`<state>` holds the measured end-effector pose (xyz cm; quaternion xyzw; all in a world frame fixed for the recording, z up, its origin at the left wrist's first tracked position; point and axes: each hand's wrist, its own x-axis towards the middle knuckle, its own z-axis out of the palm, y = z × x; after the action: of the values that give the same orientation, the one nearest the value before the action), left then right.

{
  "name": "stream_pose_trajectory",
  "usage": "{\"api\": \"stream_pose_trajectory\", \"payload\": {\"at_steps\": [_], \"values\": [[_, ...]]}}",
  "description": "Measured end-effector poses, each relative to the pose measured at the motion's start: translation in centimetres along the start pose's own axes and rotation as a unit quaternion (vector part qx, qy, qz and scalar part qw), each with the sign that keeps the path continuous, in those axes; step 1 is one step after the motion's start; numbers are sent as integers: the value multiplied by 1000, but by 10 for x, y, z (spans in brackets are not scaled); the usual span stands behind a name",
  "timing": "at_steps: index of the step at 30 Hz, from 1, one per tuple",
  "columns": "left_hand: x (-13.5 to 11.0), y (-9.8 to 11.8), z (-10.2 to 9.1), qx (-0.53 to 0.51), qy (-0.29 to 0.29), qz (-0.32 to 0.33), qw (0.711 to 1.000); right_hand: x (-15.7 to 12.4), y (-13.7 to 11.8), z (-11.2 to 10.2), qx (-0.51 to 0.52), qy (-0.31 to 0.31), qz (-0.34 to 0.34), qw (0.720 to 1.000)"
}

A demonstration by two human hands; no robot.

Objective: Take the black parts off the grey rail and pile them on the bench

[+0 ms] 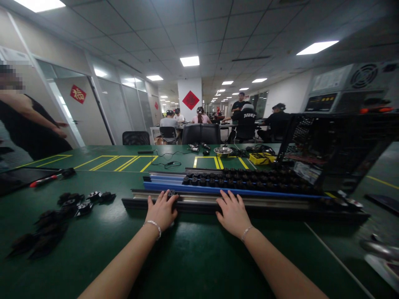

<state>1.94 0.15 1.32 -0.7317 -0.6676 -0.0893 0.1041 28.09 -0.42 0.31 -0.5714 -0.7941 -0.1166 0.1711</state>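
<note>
My left hand (161,211) rests on the near black rail (196,199), its fingers stretched over the channel. A small black part (172,193) sits in the channel against the index and middle fingertips. Further right, my right hand (233,209) lies on the same rail with spread fingers, nothing visible in them. Just behind runs a blue-edged rail (237,192), and rows of small black parts (224,180) fill the rails there. More black parts (335,203) lie at the near rail's right end. What is under my palms is hidden.
Loose black parts (51,224) lie on the green table (102,257) at left, near a red-handled tool (45,180). Behind the rails are a metal bowl (222,151) and a yellow box (262,158). An open computer case (336,145) stands at right. A person (28,120) is at far left.
</note>
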Motion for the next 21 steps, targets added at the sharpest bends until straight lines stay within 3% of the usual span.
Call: {"api": "stream_pose_trajectory", "payload": {"at_steps": [8, 21], "values": [[0, -13, 4, 5, 21, -4, 1000, 0, -1, -1, 0, -2, 2, 1000], [-1, -23, 0, 8, 4, -10, 1000, 0, -1, 0, -5, 4, -1, 1000]]}}
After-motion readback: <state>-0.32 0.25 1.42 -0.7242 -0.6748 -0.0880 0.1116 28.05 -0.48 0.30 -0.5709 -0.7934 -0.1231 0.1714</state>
